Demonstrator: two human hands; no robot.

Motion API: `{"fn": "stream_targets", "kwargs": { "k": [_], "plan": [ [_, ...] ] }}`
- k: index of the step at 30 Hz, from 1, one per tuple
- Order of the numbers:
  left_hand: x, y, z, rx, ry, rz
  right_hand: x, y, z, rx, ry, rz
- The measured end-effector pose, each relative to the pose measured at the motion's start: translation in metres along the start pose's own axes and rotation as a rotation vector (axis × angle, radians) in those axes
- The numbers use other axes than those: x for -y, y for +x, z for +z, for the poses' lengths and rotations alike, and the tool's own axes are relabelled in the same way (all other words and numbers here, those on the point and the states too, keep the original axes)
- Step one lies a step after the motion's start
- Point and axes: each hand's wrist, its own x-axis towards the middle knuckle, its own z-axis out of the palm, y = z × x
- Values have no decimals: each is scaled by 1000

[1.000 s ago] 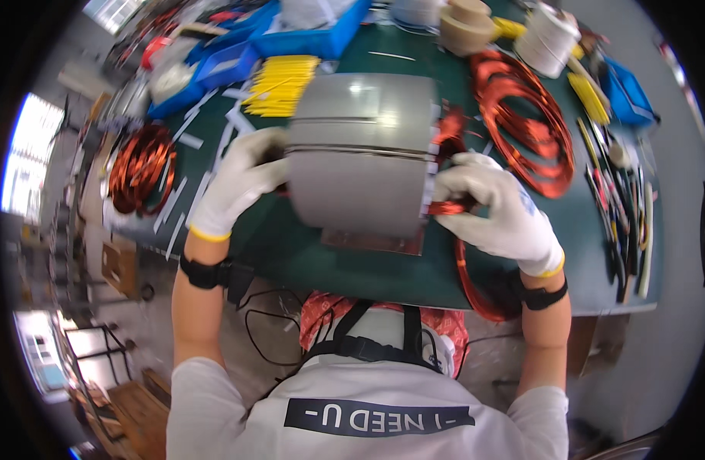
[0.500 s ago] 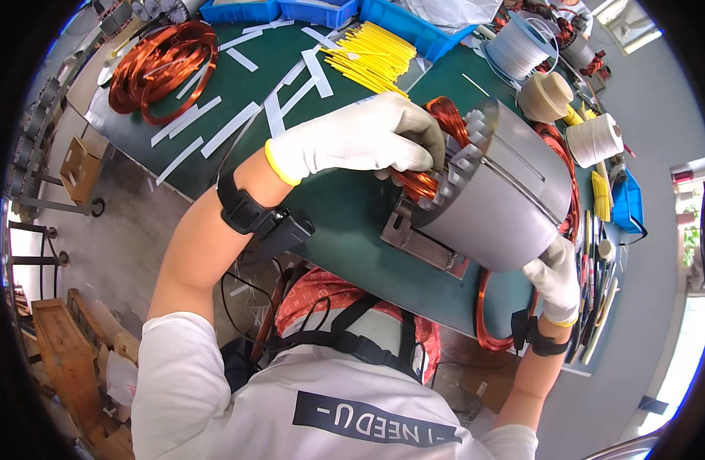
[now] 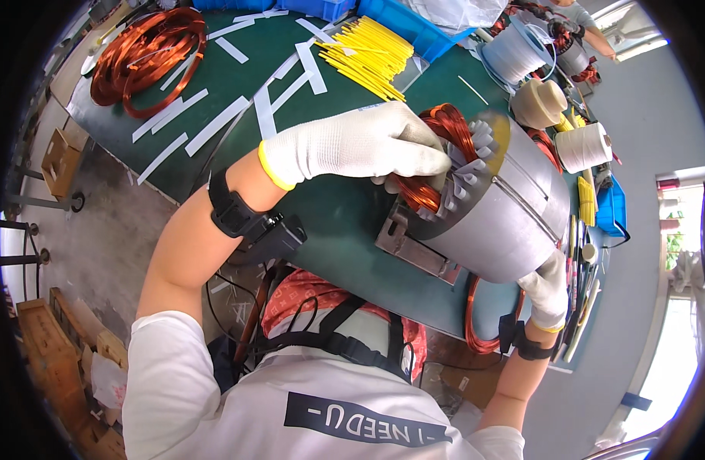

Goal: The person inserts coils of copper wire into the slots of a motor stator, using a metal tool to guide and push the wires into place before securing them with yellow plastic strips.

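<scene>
A grey metal motor stator (image 3: 513, 226) lies on its side on a rusty metal stand (image 3: 414, 254). White insulation strips (image 3: 461, 182) stick out around its left rim. My left hand (image 3: 383, 142), in a white knit glove, is closed around a copper wire coil (image 3: 418, 195) at that end. More copper winding (image 3: 450, 126) bends out just behind the fingers. At the stator's right end is my gloved right hand (image 3: 548, 295); its fingertips are hidden behind the edge, so their grip does not show.
Loose copper wire (image 3: 149, 61) lies far left beside white paper strips (image 3: 218, 125). Yellow sleeves (image 3: 368, 57) and a blue bin (image 3: 414, 31) stand behind. White cord spools (image 3: 584, 147) and rods (image 3: 582, 322) line the right. Another person's arm (image 3: 598, 38) shows at the far right.
The view has shifted a little, and the stator's strip-lined left face shows more now. My left hand stays on the copper coil, the right at the far end.
</scene>
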Motion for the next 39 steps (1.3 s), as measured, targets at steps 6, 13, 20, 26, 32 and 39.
{"fn": "stream_targets", "kwargs": {
  "k": [6,13,20,26,32,39],
  "plan": [
    [-18,5,1,59,231,24,-4,6,0,34,25,-59],
    [-41,-17,39,-112,803,178,-7,17,-3,19,-381,-440],
    [-2,-18,40,-256,660,61,-6,19,1,40,-333,-523],
    [-7,-15,36,-237,544,79,5,10,14,-91,-438,-344],
    [-31,-10,26,-13,601,-78,2,15,17,-69,-376,-383],
    [2,-15,33,-266,439,44,4,16,16,-67,-418,-466]
  ]
}}
